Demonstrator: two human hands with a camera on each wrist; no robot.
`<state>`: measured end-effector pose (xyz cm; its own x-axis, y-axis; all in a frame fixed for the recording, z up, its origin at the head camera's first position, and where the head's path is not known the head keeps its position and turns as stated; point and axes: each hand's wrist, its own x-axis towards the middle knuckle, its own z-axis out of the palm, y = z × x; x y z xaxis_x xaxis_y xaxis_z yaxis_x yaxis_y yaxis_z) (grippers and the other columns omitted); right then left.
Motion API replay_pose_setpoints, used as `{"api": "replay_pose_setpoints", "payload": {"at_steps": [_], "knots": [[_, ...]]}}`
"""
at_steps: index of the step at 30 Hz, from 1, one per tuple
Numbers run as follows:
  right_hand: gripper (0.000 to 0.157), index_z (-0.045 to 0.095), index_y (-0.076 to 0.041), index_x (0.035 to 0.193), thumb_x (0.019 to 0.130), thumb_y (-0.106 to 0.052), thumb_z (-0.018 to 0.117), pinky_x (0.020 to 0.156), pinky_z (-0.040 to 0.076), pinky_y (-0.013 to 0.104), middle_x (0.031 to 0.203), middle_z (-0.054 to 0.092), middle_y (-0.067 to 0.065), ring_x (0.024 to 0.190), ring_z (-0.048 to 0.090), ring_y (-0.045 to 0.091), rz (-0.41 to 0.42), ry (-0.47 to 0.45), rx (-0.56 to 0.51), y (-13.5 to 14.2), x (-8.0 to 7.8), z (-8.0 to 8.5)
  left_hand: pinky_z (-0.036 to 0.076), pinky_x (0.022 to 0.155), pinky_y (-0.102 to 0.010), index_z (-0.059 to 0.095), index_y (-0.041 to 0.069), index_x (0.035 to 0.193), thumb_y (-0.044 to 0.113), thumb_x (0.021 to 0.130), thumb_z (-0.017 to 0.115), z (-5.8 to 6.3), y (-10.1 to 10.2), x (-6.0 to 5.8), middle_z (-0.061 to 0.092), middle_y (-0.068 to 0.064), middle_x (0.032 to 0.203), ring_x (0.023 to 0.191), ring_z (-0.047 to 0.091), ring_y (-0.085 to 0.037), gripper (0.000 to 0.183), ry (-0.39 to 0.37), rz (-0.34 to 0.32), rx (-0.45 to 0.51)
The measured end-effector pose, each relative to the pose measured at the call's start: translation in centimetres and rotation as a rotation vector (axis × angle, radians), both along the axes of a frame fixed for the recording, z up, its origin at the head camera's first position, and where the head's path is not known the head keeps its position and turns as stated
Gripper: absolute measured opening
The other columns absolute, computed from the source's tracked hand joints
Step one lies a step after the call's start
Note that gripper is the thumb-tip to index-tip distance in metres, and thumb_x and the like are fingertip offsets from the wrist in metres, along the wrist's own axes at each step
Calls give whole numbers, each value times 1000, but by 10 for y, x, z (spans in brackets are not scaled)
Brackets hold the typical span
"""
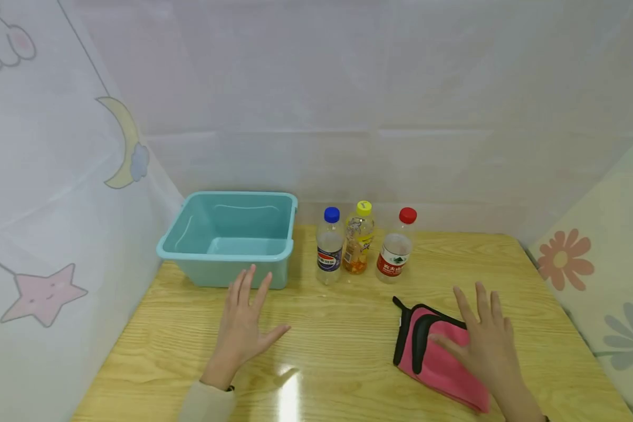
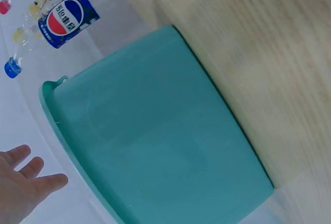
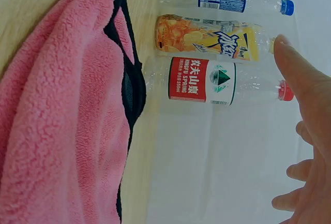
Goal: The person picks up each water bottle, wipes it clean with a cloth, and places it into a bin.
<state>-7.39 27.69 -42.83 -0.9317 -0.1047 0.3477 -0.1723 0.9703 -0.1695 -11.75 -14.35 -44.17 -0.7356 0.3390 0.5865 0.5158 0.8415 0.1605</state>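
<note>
So the whole spot's basically been boxed in with fabric. A pale yellow wood-grain table with a rounded far right corner (image 1: 506, 252) is backed by a plain whitish cloth sheet (image 1: 380, 88), marked with fold creases. Left of the table, a white printed cloth panel (image 1: 47, 223) is decorated with a pale yellow crescent moon (image 1: 129, 132), a small blue cloud (image 1: 139, 162) and a smiley pink star (image 1: 44, 295). Right of the table, a pale yellow-green cloth panel (image 1: 606, 234) is printed with a coral-red flower (image 1: 561, 259) and a grey-blue one (image 1: 630, 321). Bright white glare (image 1: 289, 398) is thrown back by the table's near part.
</note>
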Motion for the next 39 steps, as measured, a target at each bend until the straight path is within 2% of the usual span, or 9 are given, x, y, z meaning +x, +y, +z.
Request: {"api": "replay_pose_setpoints", "payload": {"at_steps": [6,11,16,21,24,26,31,35,39], "knots": [[108,13,-21,147,64,-54,74,81,28,71,144,18,26,128,16,50,19,42,-28,2,-1,5,40,89,-56,34,6,139,69,82,38,9,1,-4,29,-26,138,122,31,-40,85,68,-48,47],[103,23,-14,145,64,-49,76,79,35,67,136,35,28,118,35,50,52,96,-70,1,-1,10,47,80,-53,40,1,135,61,86,42,16,3,-8,38,-26,131,114,42,-40,78,139,-91,102],[78,45,-2,131,72,-43,74,59,47,56,113,54,32,85,55,49,43,107,-131,-3,2,17,48,80,-50,44,-3,130,56,89,42,26,8,-13,47,-22,125,108,48,-38,72,182,-139,161],[53,57,1,117,80,-34,69,35,41,34,97,62,28,51,57,34,22,104,-144,-3,2,21,45,87,-47,49,-6,124,47,92,44,38,16,-22,53,-19,120,108,50,-36,62,189,-201,252],[47,60,1,114,80,-30,69,34,34,26,90,65,24,47,55,25,32,102,-141,-1,1,20,45,87,-46,52,-5,120,45,93,43,44,20,-27,55,-18,116,107,51,-34,57,176,-219,301],[43,61,1,111,80,-28,69,35,36,27,86,65,22,52,58,26,41,88,-145,0,0,19,45,87,-46,54,-4,119,44,93,44,48,23,-31,57,-19,114,106,52,-34,55,162,-227,322],[37,63,3,106,79,-20,70,46,48,40,84,66,19,66,63,30,63,-10,-163,3,-4,17,48,83,-46,54,-3,119,34,91,54,59,30,-40,59,-18,111,101,56,-32,46,92,-226,357],[37,62,7,105,80,-19,69,58,51,46,88,66,20,73,63,31,54,-197,-178,8,-8,13,51,75,-39,54,-3,120,17,85,62,67,37,-52,61,-16,103,93,59,-27,41,17,-224,388],[38,61,9,105,81,-19,68,61,51,44,89,65,19,75,62,30,57,-375,-182,16,-11,3,51,71,-34,53,-4,121,15,85,62,69,45,-63,61,-15,99,89,58,-26,42,-7,-219,387]]}}
